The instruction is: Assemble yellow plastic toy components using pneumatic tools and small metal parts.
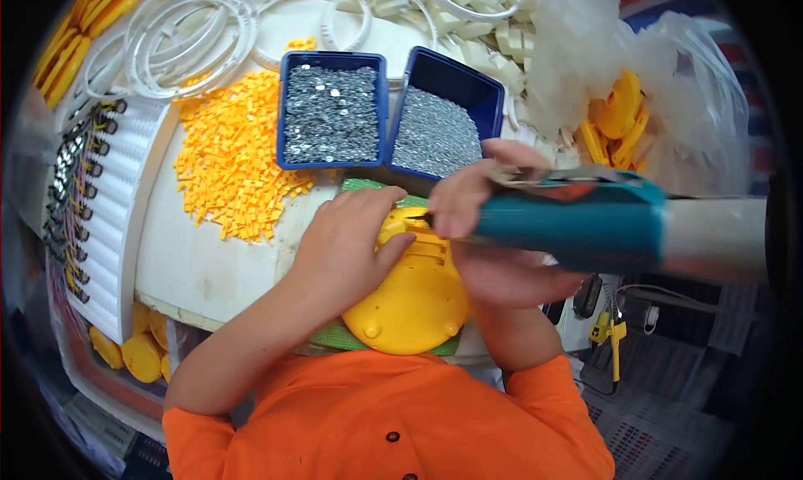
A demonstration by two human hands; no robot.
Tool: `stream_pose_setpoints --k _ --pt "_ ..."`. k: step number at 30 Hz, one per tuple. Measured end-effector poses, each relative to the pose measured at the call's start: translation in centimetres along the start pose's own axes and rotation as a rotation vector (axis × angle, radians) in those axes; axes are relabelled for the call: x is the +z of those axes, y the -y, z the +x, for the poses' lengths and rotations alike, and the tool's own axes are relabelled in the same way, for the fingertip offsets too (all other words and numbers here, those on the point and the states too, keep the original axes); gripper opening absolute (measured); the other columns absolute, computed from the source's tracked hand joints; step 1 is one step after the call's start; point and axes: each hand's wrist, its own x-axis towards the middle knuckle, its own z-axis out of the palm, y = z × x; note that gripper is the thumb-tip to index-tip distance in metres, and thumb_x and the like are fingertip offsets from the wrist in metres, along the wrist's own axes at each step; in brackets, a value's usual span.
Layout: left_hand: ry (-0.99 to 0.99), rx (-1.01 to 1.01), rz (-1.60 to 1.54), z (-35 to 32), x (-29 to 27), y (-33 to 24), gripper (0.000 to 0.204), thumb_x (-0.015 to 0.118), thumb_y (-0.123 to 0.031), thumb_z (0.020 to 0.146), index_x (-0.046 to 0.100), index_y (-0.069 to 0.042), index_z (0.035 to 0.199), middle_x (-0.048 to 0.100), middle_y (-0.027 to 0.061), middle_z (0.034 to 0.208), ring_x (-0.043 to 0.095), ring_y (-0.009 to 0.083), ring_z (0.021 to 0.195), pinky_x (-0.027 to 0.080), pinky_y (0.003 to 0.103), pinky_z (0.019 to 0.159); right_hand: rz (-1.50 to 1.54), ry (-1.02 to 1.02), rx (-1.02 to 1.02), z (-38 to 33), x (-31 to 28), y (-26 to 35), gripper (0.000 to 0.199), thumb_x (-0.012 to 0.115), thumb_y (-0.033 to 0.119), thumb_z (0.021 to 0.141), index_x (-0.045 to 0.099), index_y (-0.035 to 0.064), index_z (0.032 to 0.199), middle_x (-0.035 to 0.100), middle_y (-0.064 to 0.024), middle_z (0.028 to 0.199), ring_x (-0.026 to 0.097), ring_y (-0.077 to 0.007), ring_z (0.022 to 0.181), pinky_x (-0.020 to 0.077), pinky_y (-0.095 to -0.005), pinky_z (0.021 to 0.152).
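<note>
With the left hand [347, 242] pressing flat on the yellow plastic housing [414, 300] and the right hand [493, 229] gripping the teal electric screwdriver [577, 221], a slipping bit could jab nearby fingers.

clear plastic bags [669, 70], upper right
</note>
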Motion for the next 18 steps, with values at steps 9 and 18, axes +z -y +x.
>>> stream_pose_setpoints --k 9,18 --pt "0.310 0.287 0.290 4.3 3.2 -3.7 0.041 0.077 -0.031 0.080 0.064 -0.002 0.106 0.062 0.0135 0.098 0.060 0.0317 0.096 0.049 0.043 0.085 0.000 -0.144 -0.174 -2.9 -4.4 2.0 0.094 0.056 0.079 0.079 0.047 0.0009 0.131 0.060 -0.0130 0.083 0.059 -0.0234 0.077 0.0457 -0.0374 0.079" --pt "0.282 0.240 0.222 4.5 3.6 -3.7 0.040 0.080 -0.034 0.076 0.066 -0.002 0.094 0.063 0.0130 0.095 0.061 0.0301 0.095 0.052 0.040 0.085 0.069 -0.059 -0.110 -3.3 -4.9 0.4 0.078 0.052 0.067 0.088 0.048 -0.0020 0.124 0.061 -0.0205 0.087 0.059 -0.0272 0.080 0.0467 -0.0374 0.081"
